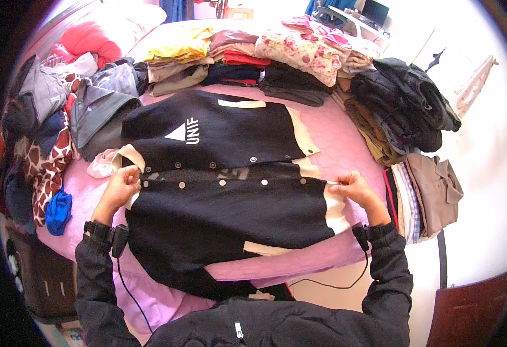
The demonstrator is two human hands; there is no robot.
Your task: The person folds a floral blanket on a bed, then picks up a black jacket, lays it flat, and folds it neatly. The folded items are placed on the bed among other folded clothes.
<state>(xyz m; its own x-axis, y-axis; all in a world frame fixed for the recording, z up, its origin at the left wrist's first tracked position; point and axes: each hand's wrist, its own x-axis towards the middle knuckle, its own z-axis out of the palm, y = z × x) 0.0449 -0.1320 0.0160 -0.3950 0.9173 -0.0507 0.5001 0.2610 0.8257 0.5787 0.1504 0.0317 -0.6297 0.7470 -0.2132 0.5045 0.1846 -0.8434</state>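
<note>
A black jacket (pixel 227 208) with cream trim lies spread on a pink quilted bed, collar to the left and hem to the right. Its front edges, lined with snap buttons (pixel 222 182), lie side by side with a narrow gap between them. White lettering and a triangle (pixel 177 132) mark the far front panel. My left hand (pixel 121 188) pinches the near front edge by the cream collar (pixel 131 157). At the other end, my right hand (pixel 355 187) pinches the same panel's corner at the cream hem (pixel 335 208). One sleeve (pixel 188 282) hangs towards me over the bed's edge.
Folded clothes (pixel 179 65) line the bed's far side, with a floral garment (pixel 301 52) on top. Dark padded clothes (pixel 403 104) and a beige shirt (pixel 436 186) are stacked right. Loose clothes (pixel 45 147) and a blue cloth (pixel 59 212) lie left. Cables (pixel 127 286) hang from my wrist devices.
</note>
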